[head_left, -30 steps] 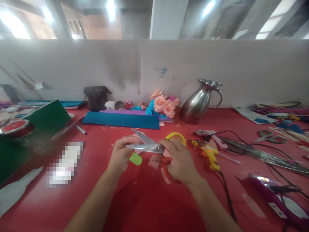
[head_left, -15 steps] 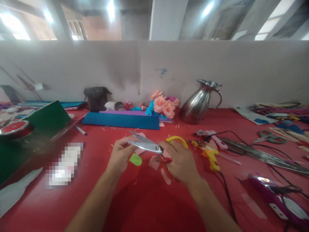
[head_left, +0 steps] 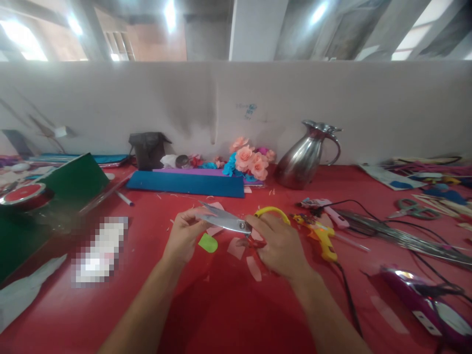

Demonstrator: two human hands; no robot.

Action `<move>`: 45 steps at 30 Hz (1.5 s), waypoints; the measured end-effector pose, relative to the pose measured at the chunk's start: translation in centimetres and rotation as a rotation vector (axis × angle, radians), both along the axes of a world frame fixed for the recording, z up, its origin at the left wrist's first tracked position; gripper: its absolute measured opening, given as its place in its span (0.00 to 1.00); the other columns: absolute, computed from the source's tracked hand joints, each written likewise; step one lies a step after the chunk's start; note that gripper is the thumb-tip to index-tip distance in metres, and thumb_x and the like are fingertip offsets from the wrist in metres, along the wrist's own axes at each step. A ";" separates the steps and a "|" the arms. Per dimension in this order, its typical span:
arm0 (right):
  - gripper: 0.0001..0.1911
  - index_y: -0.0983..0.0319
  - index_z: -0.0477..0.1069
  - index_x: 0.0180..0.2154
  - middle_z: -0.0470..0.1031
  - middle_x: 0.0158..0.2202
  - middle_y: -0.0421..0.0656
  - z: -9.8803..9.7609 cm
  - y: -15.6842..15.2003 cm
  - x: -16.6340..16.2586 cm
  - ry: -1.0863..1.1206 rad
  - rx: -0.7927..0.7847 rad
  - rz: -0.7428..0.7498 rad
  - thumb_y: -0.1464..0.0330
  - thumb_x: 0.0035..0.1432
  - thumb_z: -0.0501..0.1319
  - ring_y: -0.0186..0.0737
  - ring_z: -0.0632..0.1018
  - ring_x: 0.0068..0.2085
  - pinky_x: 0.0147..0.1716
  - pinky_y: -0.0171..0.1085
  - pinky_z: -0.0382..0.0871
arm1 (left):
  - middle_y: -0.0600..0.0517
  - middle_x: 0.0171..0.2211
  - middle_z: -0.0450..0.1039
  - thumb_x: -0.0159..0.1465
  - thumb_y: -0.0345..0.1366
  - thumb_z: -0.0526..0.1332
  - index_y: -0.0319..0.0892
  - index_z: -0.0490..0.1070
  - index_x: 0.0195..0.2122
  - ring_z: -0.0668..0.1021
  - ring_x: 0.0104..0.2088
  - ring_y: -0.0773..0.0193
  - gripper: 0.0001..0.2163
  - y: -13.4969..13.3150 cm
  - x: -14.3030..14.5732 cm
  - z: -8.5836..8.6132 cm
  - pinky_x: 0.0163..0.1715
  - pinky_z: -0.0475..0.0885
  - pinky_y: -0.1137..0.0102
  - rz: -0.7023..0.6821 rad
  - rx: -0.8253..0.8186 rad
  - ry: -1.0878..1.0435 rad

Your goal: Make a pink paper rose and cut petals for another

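The scissors (head_left: 229, 223) are above the middle of the red table (head_left: 217, 314), handles partly hidden by the right hand (head_left: 279, 241) grasping them. The left hand (head_left: 181, 236) bends its fingers by the blade tips; whether it pinches anything, I cannot tell. Farther left, a pixelated pale object (head_left: 101, 250) is unrecognisable; a green sheet (head_left: 79, 179) is cut off.

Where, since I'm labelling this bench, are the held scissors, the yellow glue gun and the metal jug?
Held scissors (head_left: 229, 223): head view, on the blades.
Yellow glue gun (head_left: 325, 241): head view, on the yellow body.
Metal jug (head_left: 301, 160): head view, on the shiny body.
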State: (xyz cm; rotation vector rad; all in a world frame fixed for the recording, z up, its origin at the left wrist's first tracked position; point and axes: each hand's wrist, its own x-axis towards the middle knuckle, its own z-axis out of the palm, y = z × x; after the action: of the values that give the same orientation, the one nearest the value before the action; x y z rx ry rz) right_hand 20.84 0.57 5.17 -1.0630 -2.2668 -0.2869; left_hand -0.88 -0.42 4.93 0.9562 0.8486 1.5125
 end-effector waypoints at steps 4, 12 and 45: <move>0.13 0.60 0.70 0.44 0.71 0.33 0.45 0.0 0.1 0.3 -0.010 -0.025 0.028 0.64 0.57 0.58 0.40 0.72 0.33 0.30 0.36 0.63 | 0.52 0.29 0.77 0.48 0.33 0.69 0.43 0.78 0.25 0.76 0.32 0.66 0.03 0.0 0.0 0.1 0.35 0.71 0.72 -0.017 0.004 -0.004; 0.15 0.61 0.71 0.43 0.72 0.30 0.45 0.4 0.1 0.3 0.018 -0.086 0.070 0.60 0.58 0.57 0.39 0.73 0.32 0.29 0.35 0.63 | 0.51 0.27 0.77 0.47 0.34 0.70 0.43 0.78 0.25 0.76 0.30 0.64 0.04 0.1 -0.2 -0.2 0.33 0.70 0.70 -0.014 -0.021 0.050; 0.16 0.60 0.70 0.40 0.68 0.21 0.38 -0.2 0.0 -1.4 0.265 -0.499 -0.211 0.56 0.56 0.56 0.35 0.67 0.21 0.23 0.31 0.59 | 0.54 0.20 0.57 0.59 0.26 0.52 0.37 0.67 0.29 0.64 0.22 0.71 0.06 0.7 0.4 -0.4 0.26 0.64 0.74 -0.354 -0.313 -0.753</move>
State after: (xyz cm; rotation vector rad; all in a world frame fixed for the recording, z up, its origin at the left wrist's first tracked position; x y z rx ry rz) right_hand 19.41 0.60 5.02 -1.4954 -2.0309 0.3395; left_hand -0.52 0.32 4.51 0.2361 0.3250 1.2359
